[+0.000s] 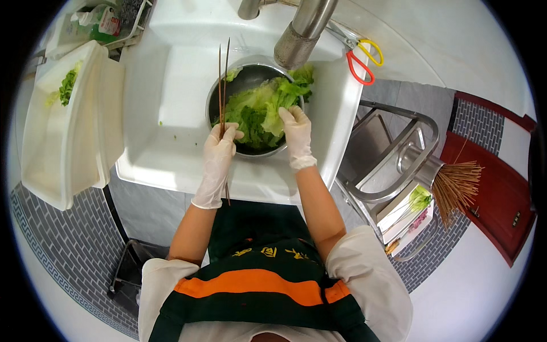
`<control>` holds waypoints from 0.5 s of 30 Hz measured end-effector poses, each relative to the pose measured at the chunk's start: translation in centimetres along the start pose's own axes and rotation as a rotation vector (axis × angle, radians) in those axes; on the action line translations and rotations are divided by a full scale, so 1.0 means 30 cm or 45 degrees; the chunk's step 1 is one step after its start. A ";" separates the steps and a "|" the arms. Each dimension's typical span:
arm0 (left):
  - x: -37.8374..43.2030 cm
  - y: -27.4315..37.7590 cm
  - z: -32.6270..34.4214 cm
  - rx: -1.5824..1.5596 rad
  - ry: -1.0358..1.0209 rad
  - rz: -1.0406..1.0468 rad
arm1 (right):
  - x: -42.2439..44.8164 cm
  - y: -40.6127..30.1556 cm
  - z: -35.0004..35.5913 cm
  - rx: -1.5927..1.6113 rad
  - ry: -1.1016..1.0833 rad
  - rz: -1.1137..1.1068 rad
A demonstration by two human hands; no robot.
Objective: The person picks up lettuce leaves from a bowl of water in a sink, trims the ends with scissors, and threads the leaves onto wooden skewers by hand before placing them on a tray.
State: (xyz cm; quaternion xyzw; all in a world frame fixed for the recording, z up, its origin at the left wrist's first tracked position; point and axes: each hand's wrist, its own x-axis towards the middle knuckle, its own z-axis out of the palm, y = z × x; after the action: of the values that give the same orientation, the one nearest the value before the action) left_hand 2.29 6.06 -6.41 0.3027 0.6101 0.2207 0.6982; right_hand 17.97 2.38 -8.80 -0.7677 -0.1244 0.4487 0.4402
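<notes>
In a white sink (183, 55) stands a round metal bowl (260, 154) with green lettuce leaves (252, 102) in it. My left hand (220, 147), in a whitish disposable glove, grips thin brown skewers (220, 89) that point up past the bowl's left rim. My right hand (297, 132), gloved the same way, is closed on a lettuce leaf (282, 100) at the bowl's right side. More leaf hangs over the right rim. Above the bowl's upper right edge is a metal faucet (295, 45).
Scissors (361, 60) with red and yellow handles lie at the sink's right corner. White tubs (64, 141), one holding lettuce, stand at left, below a soap bottle (107, 23). On a metal cart (395, 194) at right are a container of brown sticks (457, 188) and a white food tray (399, 226).
</notes>
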 end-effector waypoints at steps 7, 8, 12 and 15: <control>-0.006 0.058 0.057 -0.162 -0.146 -0.053 | -0.103 -0.043 -0.048 0.564 -0.346 0.076; -0.008 0.063 0.062 -0.212 -0.187 -0.058 | -0.109 -0.053 -0.049 0.561 -0.385 0.087; -0.007 0.076 0.068 -0.284 -0.290 -0.117 | -0.111 -0.072 -0.049 0.320 -0.541 0.090; 0.000 0.086 0.071 -0.341 -0.352 -0.277 | -0.115 -0.079 -0.047 0.215 -0.681 0.045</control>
State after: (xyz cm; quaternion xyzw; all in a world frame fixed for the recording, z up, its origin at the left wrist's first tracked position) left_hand 4.54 7.59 -4.46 0.1669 0.5029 0.1796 0.8288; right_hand 17.63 0.94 -4.64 -0.5846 -0.1849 0.6519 0.4462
